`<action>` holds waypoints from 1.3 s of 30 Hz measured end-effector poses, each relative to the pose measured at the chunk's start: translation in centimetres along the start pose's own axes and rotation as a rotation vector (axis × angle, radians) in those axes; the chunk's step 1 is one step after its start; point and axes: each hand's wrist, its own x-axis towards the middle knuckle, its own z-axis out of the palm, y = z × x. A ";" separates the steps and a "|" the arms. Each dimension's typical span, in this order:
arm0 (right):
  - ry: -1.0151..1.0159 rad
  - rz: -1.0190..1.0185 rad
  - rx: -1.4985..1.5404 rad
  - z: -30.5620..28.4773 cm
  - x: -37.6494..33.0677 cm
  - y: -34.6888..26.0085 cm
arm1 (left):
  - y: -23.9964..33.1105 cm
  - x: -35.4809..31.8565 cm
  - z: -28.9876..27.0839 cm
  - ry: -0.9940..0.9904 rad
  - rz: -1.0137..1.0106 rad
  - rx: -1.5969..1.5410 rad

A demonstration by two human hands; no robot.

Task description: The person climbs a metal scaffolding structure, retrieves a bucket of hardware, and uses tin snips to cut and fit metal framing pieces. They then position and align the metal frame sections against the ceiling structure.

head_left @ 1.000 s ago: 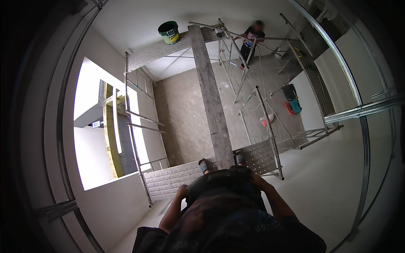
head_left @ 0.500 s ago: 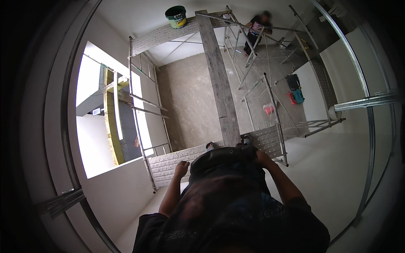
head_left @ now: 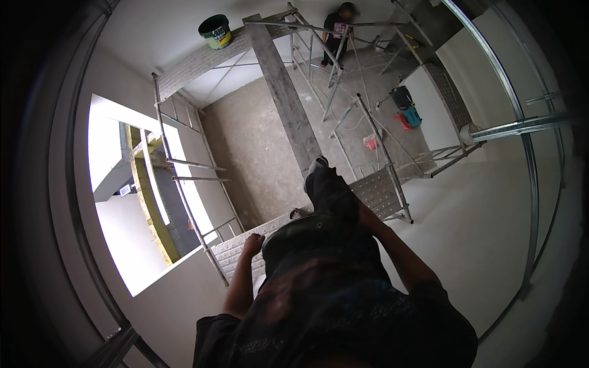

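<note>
My left hand (head_left: 253, 245) hangs beside my left hip with its fingers curled in; I cannot make out whether anything is in them. Dark against the trousers, my right hand (head_left: 363, 216) is by my right thigh, its fingers hidden. My right shoe (head_left: 316, 164) is on the near end of a long grey plank (head_left: 283, 98), which spans to the far scaffold. Behind it, my left foot (head_left: 295, 213) stands on the near perforated metal platform (head_left: 230, 254).
Scaffold tubes (head_left: 383, 156) rise right of the plank above the concrete floor (head_left: 245, 141). A green bucket (head_left: 216, 34) sits on the far platform. Below, a co-worker (head_left: 337, 34) stands near bags (head_left: 406, 107). Metal ceiling channels (head_left: 521, 126) flank me; a window opening (head_left: 113, 245) is left.
My right leg has swung forward, putting that foot farther along the plank. My view has turned, so the room sits farther left and tilts. Both hands stay low by my sides.
</note>
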 end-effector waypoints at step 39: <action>-0.266 0.675 0.221 -15.1 33.3 6.7 | 25.6 31.6 -39.3 -0.018 -0.045 0.335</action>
